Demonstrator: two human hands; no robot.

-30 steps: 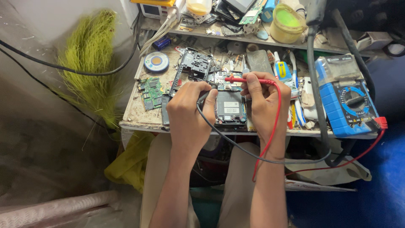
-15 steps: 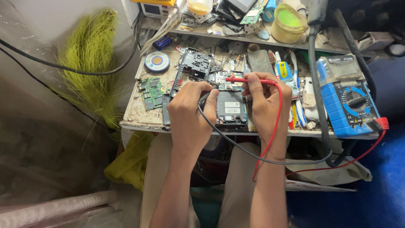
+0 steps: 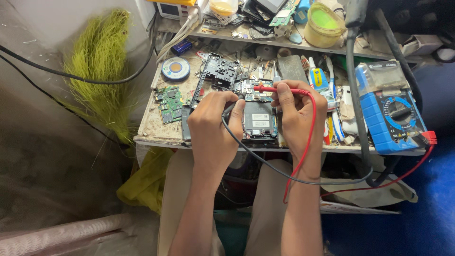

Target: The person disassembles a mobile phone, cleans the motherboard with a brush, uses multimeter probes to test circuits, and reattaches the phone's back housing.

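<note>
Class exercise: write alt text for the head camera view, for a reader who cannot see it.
Two bare hands probe an opened phone on a cluttered workbench: the right hand holds a red probe, the left hand a black probe. A blue multimeter lies to the right.

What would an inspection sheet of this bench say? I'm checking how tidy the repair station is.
Surface: workbench, dirty and crowded.
Job's things: opened phone; red probe; black probe; blue multimeter.
Clutter: green circuit board, solder reel, yellow-lidded tub.
Hands: left hand holds the black probe; right hand holds the red probe.
Cables: red lead, black lead.
Surroundings: yellow-green fibre bundle.
</note>
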